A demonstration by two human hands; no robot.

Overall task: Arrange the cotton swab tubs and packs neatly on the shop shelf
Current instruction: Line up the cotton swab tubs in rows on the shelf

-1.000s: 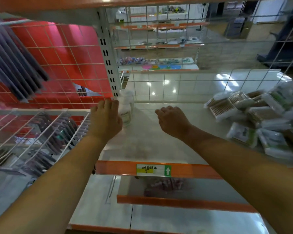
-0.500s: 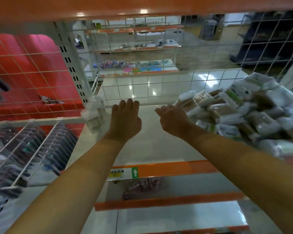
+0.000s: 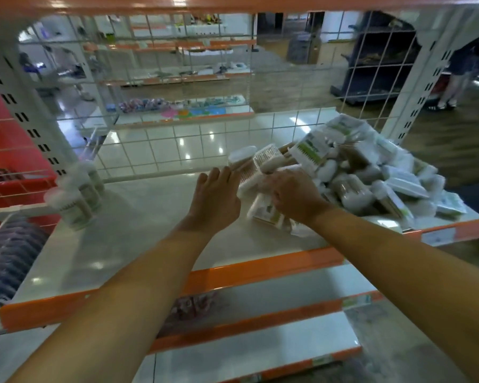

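Observation:
A loose heap of cotton swab tubs and packs, white with green labels, lies on the right of the pale shelf. Three upright swab tubs stand in a row at the shelf's left end. My left hand is flat and open, its fingertips at the heap's left edge beside a ribbed tub. My right hand lies on the heap's near left corner, fingers curled down over a white tub and a flat pack. Whether it grips either is hidden.
A white wire grid backs the shelf and an orange rim fronts it. Lower shelves sit below. Dark hanging goods on wire hooks fill the left bay. A person's legs show far right.
The view has swung right, bringing the heap nearer the centre. Both hands moved right across the shelf from the upright tubs; my right hand now rests on the heap.

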